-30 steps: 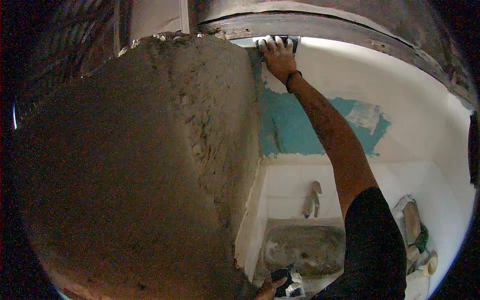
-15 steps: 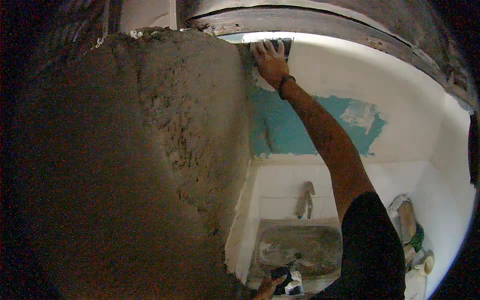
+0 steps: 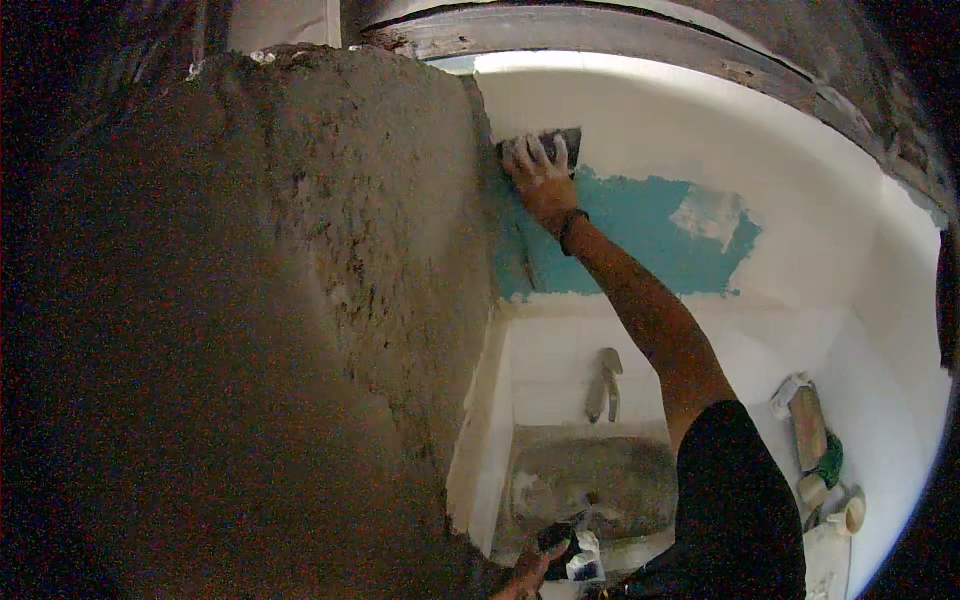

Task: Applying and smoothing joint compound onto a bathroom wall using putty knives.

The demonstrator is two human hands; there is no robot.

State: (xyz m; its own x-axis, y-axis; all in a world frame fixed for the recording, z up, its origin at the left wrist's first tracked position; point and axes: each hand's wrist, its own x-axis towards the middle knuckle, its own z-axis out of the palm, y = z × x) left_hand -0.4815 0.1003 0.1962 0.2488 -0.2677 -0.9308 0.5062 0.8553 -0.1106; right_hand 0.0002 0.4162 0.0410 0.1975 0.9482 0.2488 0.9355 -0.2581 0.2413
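Observation:
My right hand (image 3: 540, 185) is raised to the wall, its fingers closed over a dark flat putty blade (image 3: 570, 145). The blade lies against the white coating just above a teal patch (image 3: 640, 225), beside the rough plaster edge. Pale smears cover my fingers. Low in the view, my left hand (image 3: 528, 576) grips a second dark putty blade (image 3: 553, 544) with a lump of white putty (image 3: 586, 562) on it. It hangs over the sink's near edge, and part of this hand is cut off by the frame.
A rough grey-brown plastered wall (image 3: 390, 230) fills the left side. Below the teal patch stand a tap (image 3: 605, 385) and a dirty sink (image 3: 620, 480). On the right ledge lie a brownish block (image 3: 808, 425), a green scrubber (image 3: 829, 460) and a small cream cup (image 3: 852, 512). A wooden beam (image 3: 600, 30) crosses the top.
My right hand has brought its blade down the wall from the top edge to just above the teal patch. My left hand still holds the blade with putty over the sink.

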